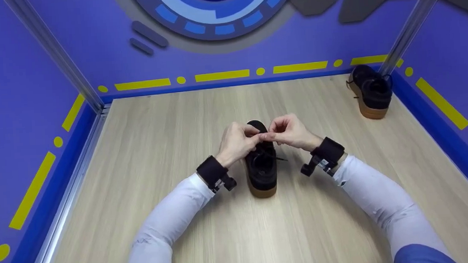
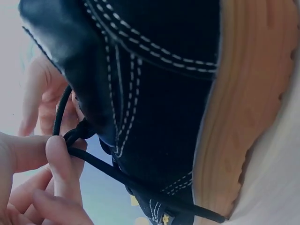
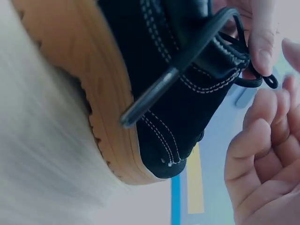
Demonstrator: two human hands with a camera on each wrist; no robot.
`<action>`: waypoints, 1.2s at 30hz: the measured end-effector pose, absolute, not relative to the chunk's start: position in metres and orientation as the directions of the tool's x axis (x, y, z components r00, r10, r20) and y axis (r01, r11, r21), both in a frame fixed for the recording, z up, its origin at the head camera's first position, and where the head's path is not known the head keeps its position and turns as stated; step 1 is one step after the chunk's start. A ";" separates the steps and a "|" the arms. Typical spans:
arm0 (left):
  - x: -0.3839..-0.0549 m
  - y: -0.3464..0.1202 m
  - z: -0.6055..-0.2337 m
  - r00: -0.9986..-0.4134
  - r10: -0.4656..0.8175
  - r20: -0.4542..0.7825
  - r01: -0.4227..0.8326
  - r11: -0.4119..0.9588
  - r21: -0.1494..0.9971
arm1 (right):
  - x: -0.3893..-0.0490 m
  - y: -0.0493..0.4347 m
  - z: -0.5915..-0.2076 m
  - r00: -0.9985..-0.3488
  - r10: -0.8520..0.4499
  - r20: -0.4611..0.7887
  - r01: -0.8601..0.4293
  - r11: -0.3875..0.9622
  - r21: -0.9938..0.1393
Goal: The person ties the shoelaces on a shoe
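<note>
Black above and tan at the sole, the shoe (image 1: 263, 178) stands upright on the table (image 1: 171, 151), toe away from me, and both my hands meet over its laced front. My left hand (image 1: 236, 142) has the lace (image 2: 119, 177) in a close pinch of thumb and finger. My right hand (image 1: 292, 133) is bent at the fingers, tips right by the left's; I cannot tell whether it has a strand. Loose lengths hang down both sides of the shoe; the other shoe (image 1: 376, 96) sits beyond it, well to its right. To work this lace well, I'd judge it best to grip near the crossing, not out by the tips, ease one strand at a time, leave the hanging ends clear of my fingers, and pull gently so the shoe doesn't lift or twist.
</note>
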State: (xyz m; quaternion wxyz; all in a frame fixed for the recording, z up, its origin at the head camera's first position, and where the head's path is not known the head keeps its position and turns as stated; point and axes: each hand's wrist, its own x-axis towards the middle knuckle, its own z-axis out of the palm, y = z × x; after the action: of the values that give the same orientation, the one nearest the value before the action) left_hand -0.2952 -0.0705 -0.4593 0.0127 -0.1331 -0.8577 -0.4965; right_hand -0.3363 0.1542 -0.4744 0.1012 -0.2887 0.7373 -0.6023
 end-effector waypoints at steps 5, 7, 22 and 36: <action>-0.296 -0.072 -0.460 -0.966 0.213 0.144 0.227 0.443 0.867 | -0.329 0.150 -0.472 -0.745 -0.630 0.218 -0.451 0.236 -0.861; -0.297 -0.072 -0.461 -0.964 0.215 0.154 0.238 0.447 0.862 | -0.326 0.148 -0.472 -0.718 -0.655 0.233 -0.508 0.266 -0.819; -0.297 -0.073 -0.464 -0.960 0.271 0.071 0.156 0.307 0.939 | -0.337 0.163 -0.471 -0.727 -0.668 0.161 -0.453 0.290 -0.843; -0.299 -0.075 -0.464 -0.943 0.318 0.101 0.185 0.246 0.951 | -0.347 0.168 -0.464 -0.713 -0.683 0.159 -0.523 0.367 -0.769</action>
State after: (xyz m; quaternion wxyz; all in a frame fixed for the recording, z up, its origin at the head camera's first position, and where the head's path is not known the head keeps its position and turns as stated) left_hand -0.2994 -0.0752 -0.4637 -0.0563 -0.1598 -0.7874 -0.5927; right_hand -0.3471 0.1679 -0.4638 0.0938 -0.3669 0.8215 -0.4263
